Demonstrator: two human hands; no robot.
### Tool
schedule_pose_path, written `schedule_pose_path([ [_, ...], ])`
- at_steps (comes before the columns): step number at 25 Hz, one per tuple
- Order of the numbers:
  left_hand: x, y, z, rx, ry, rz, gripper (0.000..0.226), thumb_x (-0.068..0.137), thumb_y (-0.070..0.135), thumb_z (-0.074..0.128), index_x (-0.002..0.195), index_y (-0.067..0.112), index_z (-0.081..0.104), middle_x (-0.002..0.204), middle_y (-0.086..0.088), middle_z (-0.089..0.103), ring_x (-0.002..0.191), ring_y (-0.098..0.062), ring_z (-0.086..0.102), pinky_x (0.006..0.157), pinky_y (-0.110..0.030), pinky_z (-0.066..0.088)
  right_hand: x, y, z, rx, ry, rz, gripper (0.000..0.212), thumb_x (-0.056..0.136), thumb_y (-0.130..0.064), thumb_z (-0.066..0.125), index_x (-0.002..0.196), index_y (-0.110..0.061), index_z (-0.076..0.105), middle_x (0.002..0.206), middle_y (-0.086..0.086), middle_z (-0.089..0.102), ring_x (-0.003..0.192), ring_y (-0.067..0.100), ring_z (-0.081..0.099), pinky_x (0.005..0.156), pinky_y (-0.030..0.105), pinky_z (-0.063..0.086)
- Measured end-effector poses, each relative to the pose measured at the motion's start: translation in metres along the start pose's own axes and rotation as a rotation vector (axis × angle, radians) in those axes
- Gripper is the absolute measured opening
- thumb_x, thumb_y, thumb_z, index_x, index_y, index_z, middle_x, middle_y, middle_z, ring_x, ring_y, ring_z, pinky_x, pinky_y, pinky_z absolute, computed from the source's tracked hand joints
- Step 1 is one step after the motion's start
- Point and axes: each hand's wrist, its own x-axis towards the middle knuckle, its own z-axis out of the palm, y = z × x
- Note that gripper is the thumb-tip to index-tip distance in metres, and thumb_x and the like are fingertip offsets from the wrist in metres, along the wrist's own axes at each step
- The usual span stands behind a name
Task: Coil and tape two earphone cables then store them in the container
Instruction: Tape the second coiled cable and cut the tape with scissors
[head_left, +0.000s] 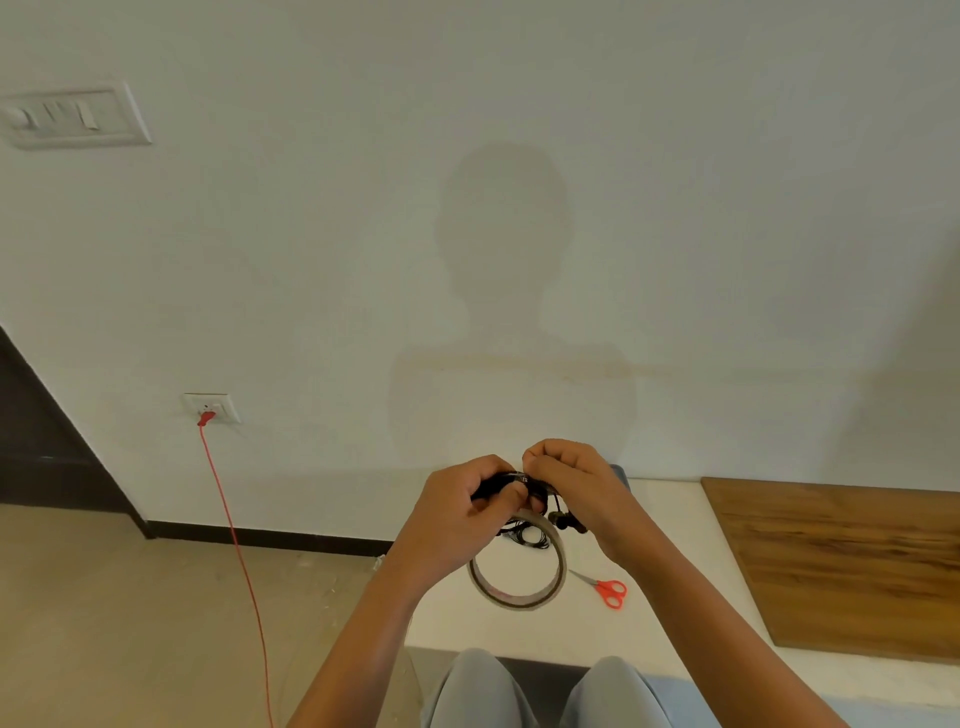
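Grey trouser knees (478, 691) sit nearest, just short of the white table (670, 519). On it sits a roll of clear adhesive tape (514, 600), with small orange-handled scissors (608, 590) just to its right. Above the roll, both hands curl around a coiled black earphone cable (501, 480). The left hand (457, 519) grips the bundle and the right hand (571, 483) pinches its other side, with the earbuds (563, 518) dangling beneath. A second black earphone cable (527, 538) lies loose behind the roll. Farther right rests a brown wooden board (841, 561). Beyond, a red cord (234, 530) reaches a white wall socket (210, 407).
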Motion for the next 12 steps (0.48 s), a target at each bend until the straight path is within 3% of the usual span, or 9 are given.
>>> schedule_pose_path([
  [2, 0.0, -0.004, 0.001, 0.065, 0.03, 0.022, 0.006, 0.092, 0.024, 0.06, 0.091, 0.024, 0.066, 0.082, 0.006, 0.074, 0.078, -0.02, 0.071, 0.077, -0.043, 0.056, 0.005, 0.0, -0.004, -0.024, -0.027, 0.076, 0.023, 0.088, -0.014, 0.053, 0.068, -0.005, 0.06, 0.059, 0.007, 0.057, 0.066, 0.018, 0.054, 0.076, 0.032, 0.046],
  [5, 0.001, -0.006, 0.003, 0.179, 0.117, 0.051, 0.007, 0.089, 0.024, 0.066, 0.094, 0.02, 0.063, 0.083, 0.004, 0.071, 0.076, -0.012, 0.068, 0.074, -0.032, 0.055, 0.012, 0.003, -0.008, -0.046, -0.128, 0.256, 0.018, 0.073, -0.022, 0.056, 0.069, -0.005, 0.062, 0.069, 0.013, 0.056, 0.072, 0.023, 0.05, 0.077, 0.037, 0.044],
  [9, -0.004, -0.003, 0.006, 0.208, 0.163, 0.127, 0.022, 0.088, 0.025, 0.068, 0.109, 0.021, 0.064, 0.089, 0.009, 0.07, 0.081, 0.002, 0.066, 0.074, -0.008, 0.049, 0.02, 0.0, -0.014, 0.141, -0.266, 0.452, 0.018, 0.086, -0.009, 0.05, 0.077, -0.002, 0.065, 0.062, 0.007, 0.063, 0.062, 0.016, 0.056, 0.067, 0.025, 0.046],
  [12, -0.006, -0.004, 0.01, 0.245, 0.198, 0.207, 0.018, 0.088, 0.023, 0.067, 0.105, 0.019, 0.069, 0.087, 0.012, 0.07, 0.079, 0.004, 0.064, 0.073, -0.006, 0.047, 0.025, -0.004, -0.019, 0.171, -0.381, 0.492, 0.029, 0.09, -0.007, 0.047, 0.068, -0.007, 0.066, 0.058, 0.004, 0.062, 0.061, 0.014, 0.055, 0.065, 0.024, 0.043],
])
